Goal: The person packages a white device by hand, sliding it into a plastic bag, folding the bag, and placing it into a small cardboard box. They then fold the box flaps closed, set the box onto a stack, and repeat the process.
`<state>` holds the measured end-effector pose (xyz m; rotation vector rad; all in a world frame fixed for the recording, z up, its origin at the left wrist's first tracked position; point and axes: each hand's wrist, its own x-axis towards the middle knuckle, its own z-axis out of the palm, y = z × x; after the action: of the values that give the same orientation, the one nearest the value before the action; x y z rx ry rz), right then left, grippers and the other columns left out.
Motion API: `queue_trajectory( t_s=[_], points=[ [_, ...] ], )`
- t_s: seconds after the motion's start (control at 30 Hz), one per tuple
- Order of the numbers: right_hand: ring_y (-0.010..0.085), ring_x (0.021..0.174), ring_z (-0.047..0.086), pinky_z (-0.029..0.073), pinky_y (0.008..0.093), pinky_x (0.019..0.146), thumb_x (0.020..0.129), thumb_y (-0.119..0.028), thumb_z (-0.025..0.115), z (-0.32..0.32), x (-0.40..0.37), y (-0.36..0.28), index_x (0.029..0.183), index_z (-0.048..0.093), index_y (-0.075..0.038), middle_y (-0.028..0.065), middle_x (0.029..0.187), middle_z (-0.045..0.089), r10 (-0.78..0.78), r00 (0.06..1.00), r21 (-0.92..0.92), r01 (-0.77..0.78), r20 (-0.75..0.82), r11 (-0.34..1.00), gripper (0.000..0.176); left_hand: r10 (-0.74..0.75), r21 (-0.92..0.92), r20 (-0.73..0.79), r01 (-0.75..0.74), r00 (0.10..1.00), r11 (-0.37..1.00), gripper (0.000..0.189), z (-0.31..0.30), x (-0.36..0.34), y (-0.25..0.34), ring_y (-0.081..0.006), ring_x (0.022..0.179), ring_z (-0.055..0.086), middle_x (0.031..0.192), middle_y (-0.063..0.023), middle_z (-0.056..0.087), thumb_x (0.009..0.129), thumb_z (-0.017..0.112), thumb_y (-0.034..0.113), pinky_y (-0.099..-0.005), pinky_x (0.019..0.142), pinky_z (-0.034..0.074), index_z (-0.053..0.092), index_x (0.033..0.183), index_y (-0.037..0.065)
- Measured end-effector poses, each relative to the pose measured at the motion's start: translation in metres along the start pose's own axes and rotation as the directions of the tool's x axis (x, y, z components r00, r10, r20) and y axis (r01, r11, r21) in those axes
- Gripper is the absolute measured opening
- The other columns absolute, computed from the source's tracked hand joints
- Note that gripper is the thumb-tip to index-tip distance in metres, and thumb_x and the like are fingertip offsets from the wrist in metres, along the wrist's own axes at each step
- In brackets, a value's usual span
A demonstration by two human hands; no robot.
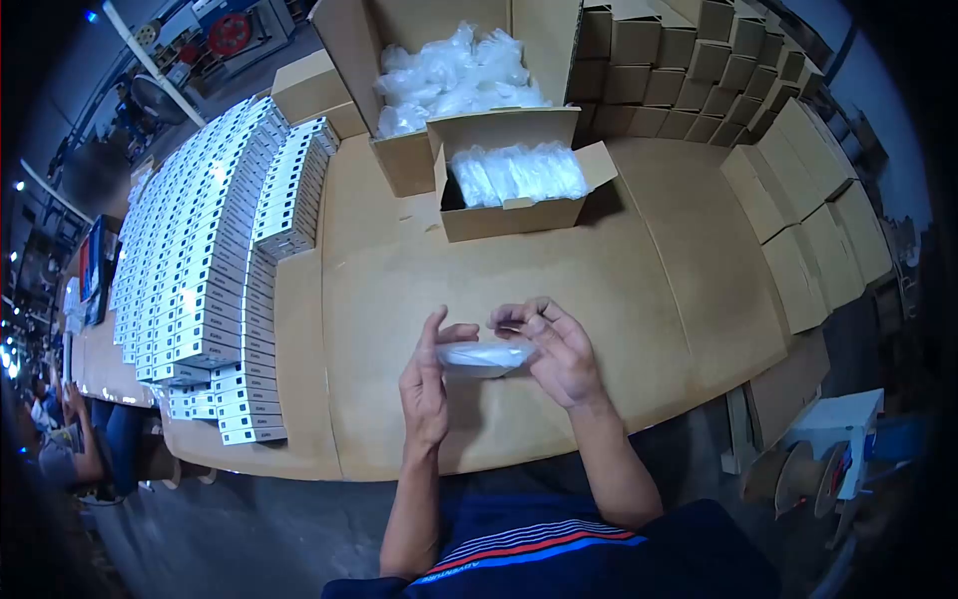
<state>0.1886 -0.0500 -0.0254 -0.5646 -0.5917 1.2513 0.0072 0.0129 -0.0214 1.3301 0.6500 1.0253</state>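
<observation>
A clear plastic packet [486, 355] with whitish contents lies level between my two hands, just above the cardboard-covered table. My left hand [427, 384] holds its left end, thumb and fingers to either side of it. At the other end, my right hand [562, 354] has its fingers curled and bent together against the packet's edge. What exactly is inside the plastic cannot be made out. Ahead of the hands stands an open carton [509, 222] filled with a row of similar packets.
Behind the carton, a larger open box [404, 165] holds loose plastic bags [454, 75]. Stacked small white boxes [215, 230] cover the table's left side. Brown cartons [649, 75] are piled at the back right, with flatter ones [808, 215] along the right edge. A person [75, 444] sits far left.
</observation>
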Motion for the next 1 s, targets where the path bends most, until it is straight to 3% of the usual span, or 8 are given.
queue_trajectory(
  t_s=[0.13,0.23,0.43,0.6,0.7,0.8,0.9,1.0],
  points=[
    [0.0214,0.121,0.059,0.047,0.0389,0.106,0.093,-0.011,0.076,0.009,-0.001,-0.01,0.132,0.052,0.001,0.017,0.133,0.061,-0.117,0.986,-0.304,0.148,0.12,0.941,0.048,-0.03,-0.213,-0.074,0.013,0.997,0.977,0.06,0.003,0.003,0.007,-0.0231,0.114,0.064,0.122,-0.0197,0.067,0.113,0.033,0.039,-0.0376,0.102,0.048,0.032,0.157,-0.003],
    [0.0181,0.119,0.059,0.049,0.0349,0.104,0.092,-0.002,0.075,0.007,-0.008,-0.004,0.135,0.051,0.002,0.0139,0.128,0.063,0.046,0.999,-0.509,-0.029,0.02,0.861,0.049,-0.055,-0.216,-0.07,0.039,0.996,0.976,0.063,0.006,0.003,0.015,-0.0226,0.117,0.062,0.125,-0.019,0.066,0.112,0.035,0.041,-0.0375,0.105,0.046,0.031,0.157,-0.004],
    [0.0124,0.107,0.061,0.051,0.0281,0.094,0.094,0.003,0.07,0.01,-0.006,-0.002,0.125,0.06,0.001,0.0085,0.116,0.066,-0.143,0.989,-0.486,0.136,0.022,0.863,0.033,-0.016,0.071,0.045,0.013,0.999,0.997,0.063,0.005,0.001,0.018,-0.0222,0.121,0.059,0.13,-0.0147,0.061,0.104,0.061,0.022,-0.0354,0.107,0.044,0.033,0.156,-0.002],
    [0.0139,0.108,0.064,0.052,0.029,0.091,0.093,0.001,0.071,0.01,-0.006,-0.009,0.11,0.069,0.002,0.0103,0.121,0.07,-0.083,0.992,-0.545,0.122,0.094,0.83,0.016,-0.151,-0.172,-0.111,0.131,0.982,0.976,0.024,0.02,-0.004,0.015,-0.0099,0.095,0.062,0.115,-0.0038,0.067,0.107,0.055,0.015,-0.0247,0.081,0.053,0.07,0.112,-0.003],
    [0.0199,0.114,0.066,0.053,0.0308,0.092,0.094,-0.002,0.071,0.008,-0.006,-0.011,0.108,0.071,0.003,0.0161,0.129,0.068,-0.119,0.983,-0.701,0.182,0.139,0.689,0.014,-0.25,-0.202,-0.129,0.222,0.96,0.954,0.031,0.017,-0.004,0.013,-0.0103,0.092,0.063,0.107,-0.0036,0.069,0.109,0.054,0.023,-0.0257,0.079,0.054,0.071,0.112,-0.003],
    [0.0261,0.122,0.064,0.052,0.0328,0.096,0.094,-0.005,0.071,0.022,-0.01,-0.018,0.106,0.071,0.004,0.02,0.135,0.065,-0.136,0.972,-0.507,0.021,-0.19,0.862,0.015,-0.261,-0.176,-0.203,0.227,0.944,0.958,0.036,0.024,-0.001,0.02,-0.0115,0.089,0.065,0.101,-0.0042,0.07,0.109,0.053,0.028,-0.0276,0.078,0.056,0.072,0.111,-0.002],
    [0.0302,0.123,0.063,0.051,0.0358,0.1,0.094,-0.007,0.071,0.016,-0.006,-0.029,0.105,0.075,-0.001,0.0217,0.136,0.063,-0.385,0.918,-0.653,0.348,0.092,0.673,0.013,-0.289,-0.184,-0.247,0.248,0.925,0.951,0.037,0.021,0.003,0.024,-0.0129,0.09,0.067,0.1,-0.0058,0.07,0.109,0.054,0.029,-0.0301,0.079,0.058,0.071,0.113,-0.003],
    [0.0293,0.121,0.064,0.053,0.0357,0.098,0.086,-0.002,0.078,0.021,-0.005,-0.034,0.108,0.078,-0.009,0.0192,0.134,0.064,-0.185,0.955,-0.789,0.296,0.232,0.538,0.023,-0.27,-0.187,-0.236,0.229,0.934,0.955,0.036,0.019,0.003,0.017,-0.0157,0.09,0.071,0.101,-0.008,0.07,0.109,0.052,0.029,-0.0342,0.078,0.063,0.069,0.112,-0.002]
  ],
)
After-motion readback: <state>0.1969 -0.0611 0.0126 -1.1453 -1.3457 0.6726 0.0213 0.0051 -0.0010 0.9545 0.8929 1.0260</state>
